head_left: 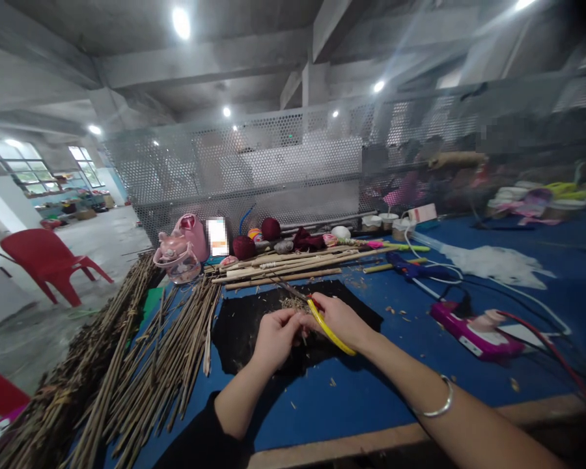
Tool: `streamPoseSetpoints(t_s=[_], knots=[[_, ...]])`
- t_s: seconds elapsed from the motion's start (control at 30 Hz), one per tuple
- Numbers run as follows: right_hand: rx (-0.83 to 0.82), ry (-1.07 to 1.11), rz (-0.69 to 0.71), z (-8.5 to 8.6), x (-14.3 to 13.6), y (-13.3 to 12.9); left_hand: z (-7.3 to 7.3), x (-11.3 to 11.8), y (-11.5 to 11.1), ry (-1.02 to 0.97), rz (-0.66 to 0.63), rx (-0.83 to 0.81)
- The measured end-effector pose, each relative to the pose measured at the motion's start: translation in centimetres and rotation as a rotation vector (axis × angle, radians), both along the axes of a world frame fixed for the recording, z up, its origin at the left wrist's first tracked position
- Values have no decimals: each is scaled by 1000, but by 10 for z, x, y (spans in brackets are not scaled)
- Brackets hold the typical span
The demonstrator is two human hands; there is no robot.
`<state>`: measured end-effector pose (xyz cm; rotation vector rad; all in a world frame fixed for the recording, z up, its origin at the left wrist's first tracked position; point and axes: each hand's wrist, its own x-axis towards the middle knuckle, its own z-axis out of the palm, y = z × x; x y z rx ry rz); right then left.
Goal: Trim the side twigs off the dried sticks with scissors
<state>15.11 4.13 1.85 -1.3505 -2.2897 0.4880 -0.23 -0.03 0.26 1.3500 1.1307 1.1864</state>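
Note:
Over a black cloth (pixel 229 329) on the blue table, my left hand (pixel 276 335) is closed in a pinch; what its fingertips hold is too small to make out. Right beside it, my right hand (pixel 334 319) is wrapped around scissors with yellow handles (pixel 334 335). The dark blades point away toward the upper left, over the cloth. A small heap of dry plant bits (pixel 293 303) lies just beyond the fingers. A silver bracelet (pixel 442 398) circles my right wrist.
Bundles of thin sticks (pixel 163 365) cover the left side. Longer sticks (pixel 293 264), dark red yarn balls (pixel 271 228), a pink pot (pixel 173 246) and a lit phone (pixel 217 237) stand behind. Rightward are a purple power strip (pixel 473 331), a blue glue gun (pixel 410 267), cables and a plastic bag (pixel 498 264).

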Motion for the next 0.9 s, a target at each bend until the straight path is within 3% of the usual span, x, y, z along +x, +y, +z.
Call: streamPoseSetpoints(t_s=[0.23, 0.43, 0.9], knots=[[-29, 39, 6, -7, -1, 5, 4, 0, -1, -5, 6, 14], [24, -43, 6, -2, 0, -2, 7, 0, -2, 6, 45, -5], [51, 57, 60, -7, -1, 0, 2, 0, 1, 94, 93, 14]])
